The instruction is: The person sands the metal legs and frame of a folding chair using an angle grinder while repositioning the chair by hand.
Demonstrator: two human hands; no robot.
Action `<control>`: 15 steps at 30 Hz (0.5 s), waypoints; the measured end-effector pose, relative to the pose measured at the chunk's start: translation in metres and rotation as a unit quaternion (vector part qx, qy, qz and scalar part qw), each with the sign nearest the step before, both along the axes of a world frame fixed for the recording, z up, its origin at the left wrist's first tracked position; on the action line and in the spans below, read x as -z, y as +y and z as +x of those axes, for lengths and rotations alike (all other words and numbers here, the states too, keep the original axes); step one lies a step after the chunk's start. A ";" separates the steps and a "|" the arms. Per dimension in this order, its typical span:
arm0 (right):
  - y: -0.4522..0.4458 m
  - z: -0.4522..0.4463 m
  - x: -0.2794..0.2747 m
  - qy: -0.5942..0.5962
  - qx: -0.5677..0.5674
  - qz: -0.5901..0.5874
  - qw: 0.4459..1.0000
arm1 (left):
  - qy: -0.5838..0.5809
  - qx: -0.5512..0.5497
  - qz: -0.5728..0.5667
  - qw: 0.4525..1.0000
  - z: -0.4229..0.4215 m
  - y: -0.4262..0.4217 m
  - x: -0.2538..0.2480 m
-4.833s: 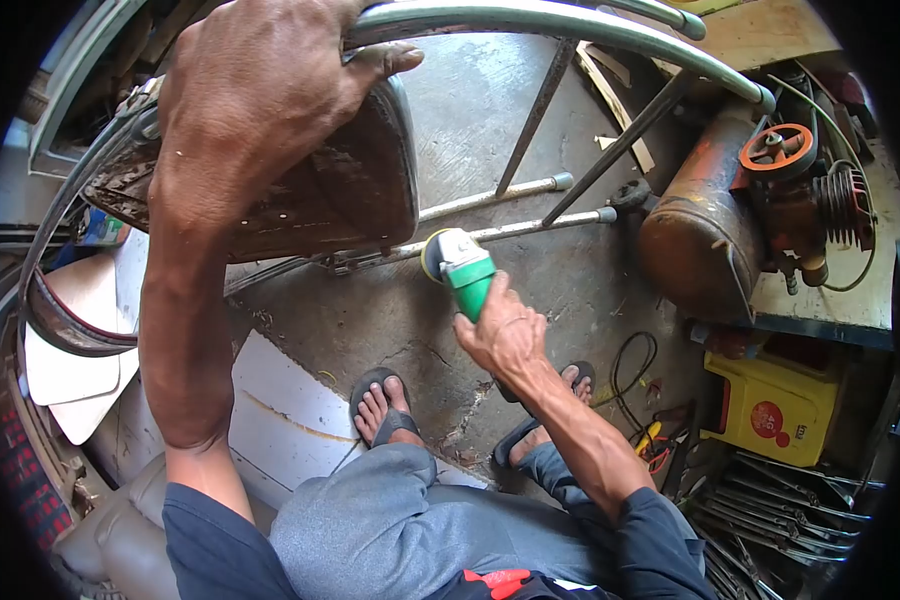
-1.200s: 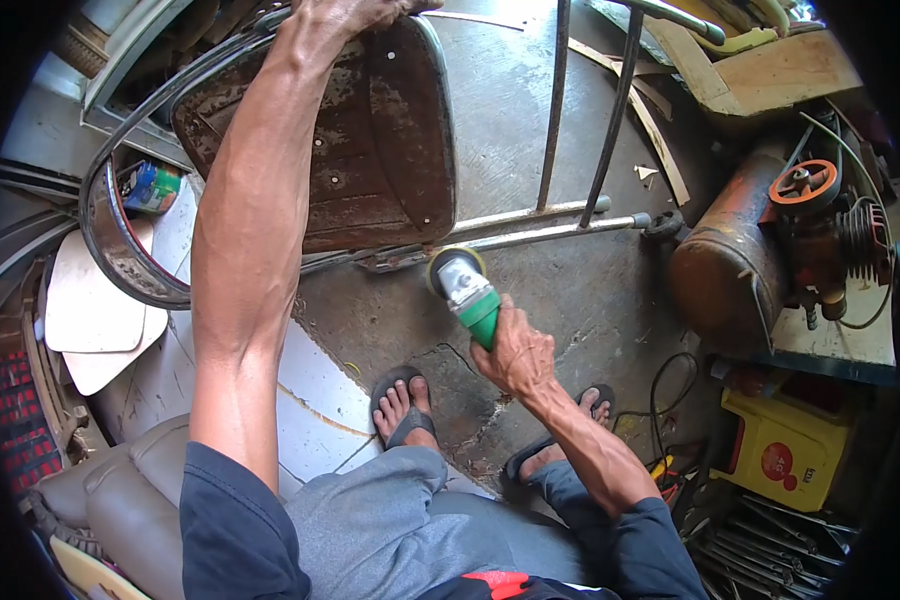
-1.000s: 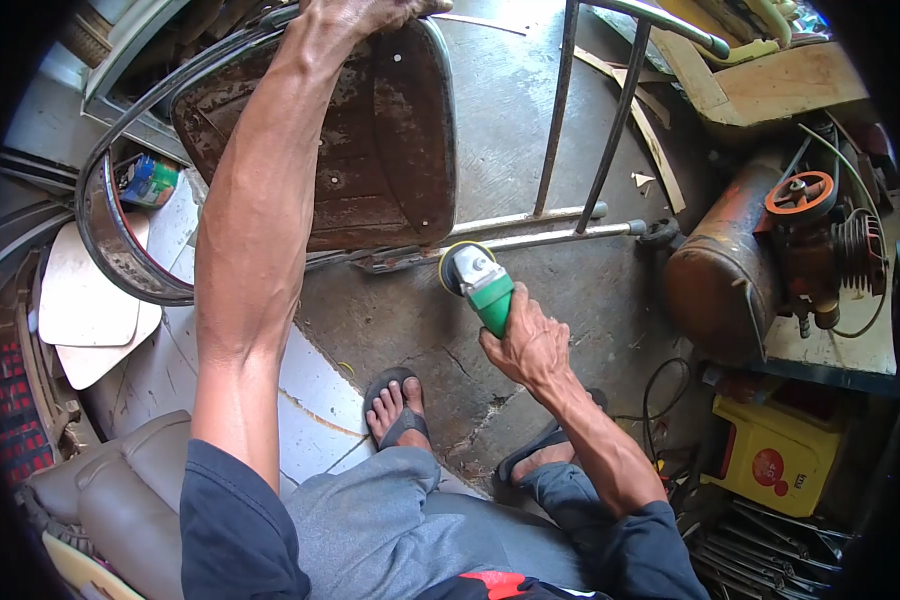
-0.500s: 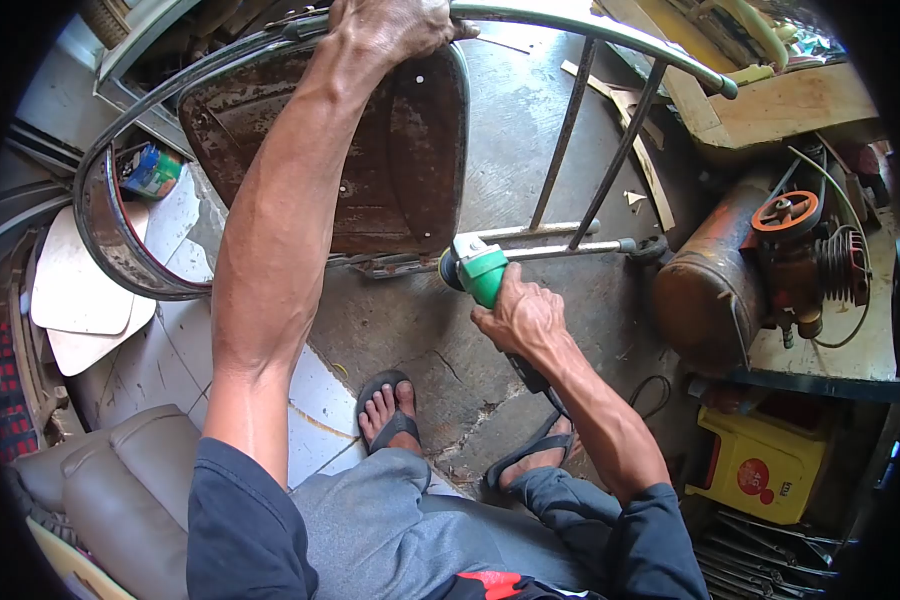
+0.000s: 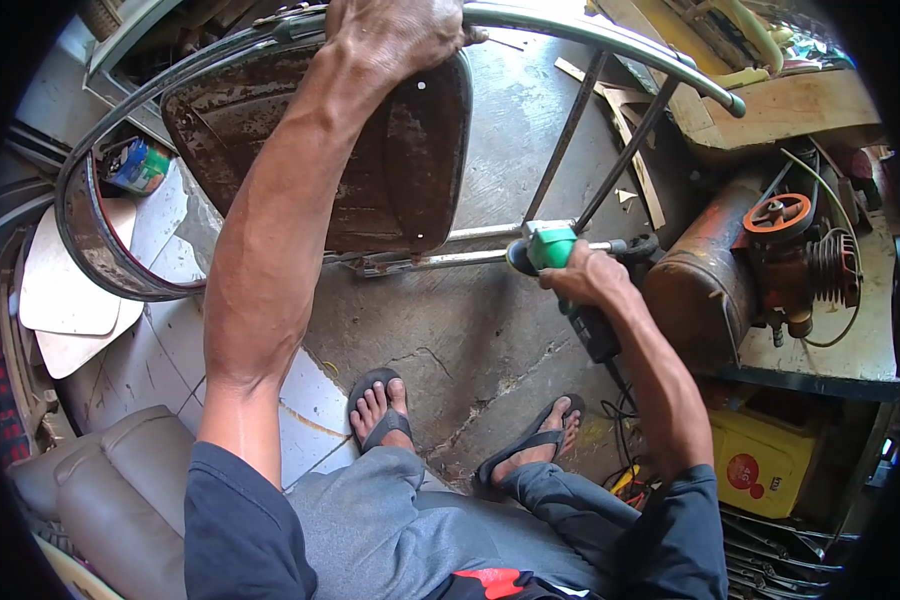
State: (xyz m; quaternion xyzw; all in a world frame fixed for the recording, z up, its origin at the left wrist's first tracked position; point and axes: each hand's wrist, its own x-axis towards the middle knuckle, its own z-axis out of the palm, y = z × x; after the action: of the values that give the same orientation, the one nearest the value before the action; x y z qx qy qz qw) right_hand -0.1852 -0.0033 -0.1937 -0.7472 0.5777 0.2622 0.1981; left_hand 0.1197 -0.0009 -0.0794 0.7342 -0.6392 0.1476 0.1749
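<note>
A metal chair frame (image 5: 610, 38) with a rusty brown seat pan (image 5: 400, 165) lies on its side before me. My left hand (image 5: 395, 35) is wrapped round its upper tube, near the top of the seat pan. In my right hand (image 5: 590, 275) is a green angle grinder (image 5: 551, 248), gripped round its body. The grinder's disc is at the lower chair tube (image 5: 450, 260), near its right end; whether they touch I cannot tell. A cable runs down from the grinder's black rear end.
At the right stand a rusty compressor tank (image 5: 705, 270) with an orange wheel (image 5: 778, 213) and a yellow container (image 5: 760, 460). White panels (image 5: 75, 280) and a paint can (image 5: 140, 166) are at the left. My feet in sandals (image 5: 380, 410) are below, near a grey cushion (image 5: 130, 490).
My right hand has moved the grinder to the right along the lower tube, from beside the seat pan toward the tube's end. My left hand, still on the upper tube, appears lower in view.
</note>
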 end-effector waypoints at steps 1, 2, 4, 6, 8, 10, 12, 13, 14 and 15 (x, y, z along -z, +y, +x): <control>-0.006 0.000 -0.005 0.001 0.009 0.019 1.000 | 0.003 -0.003 0.001 1.000 -0.004 0.003 -0.002; -0.011 0.001 -0.008 0.004 0.019 0.039 0.999 | 0.006 -0.003 0.002 1.000 -0.007 0.006 -0.004; -0.018 0.008 -0.002 0.002 0.013 0.061 0.998 | -0.011 -0.006 0.023 1.000 -0.010 0.010 -0.008; -0.019 0.019 0.008 -0.004 0.004 0.087 0.996 | -0.021 -0.022 0.030 0.999 -0.011 0.009 -0.006; -0.016 0.035 0.017 -0.004 -0.046 0.103 0.994 | -0.023 -0.037 0.024 0.999 -0.014 0.012 -0.008; -0.009 0.047 0.015 -0.023 -0.056 0.098 0.993 | -0.023 -0.032 0.055 0.998 -0.015 0.014 -0.010; -0.006 0.061 -0.002 -0.006 -0.068 0.132 0.989 | -0.047 -0.036 0.062 0.996 -0.017 0.015 -0.008; -0.008 0.062 -0.003 -0.009 -0.069 0.145 0.987 | -0.051 -0.036 0.058 0.996 -0.018 0.017 -0.009; -0.010 0.062 -0.005 -0.005 -0.068 0.146 0.987 | -0.047 -0.035 0.059 0.997 -0.019 0.019 -0.009; -0.015 0.061 -0.007 0.013 -0.062 0.148 0.987 | -0.033 -0.024 0.059 0.997 -0.019 0.020 -0.010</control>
State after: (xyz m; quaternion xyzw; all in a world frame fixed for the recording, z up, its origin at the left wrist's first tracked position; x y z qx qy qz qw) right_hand -0.1243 -0.0181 -0.1867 -0.7403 0.4878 0.3661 0.2827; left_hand 0.1006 0.0195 -0.0694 0.7528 -0.6346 0.1380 0.1070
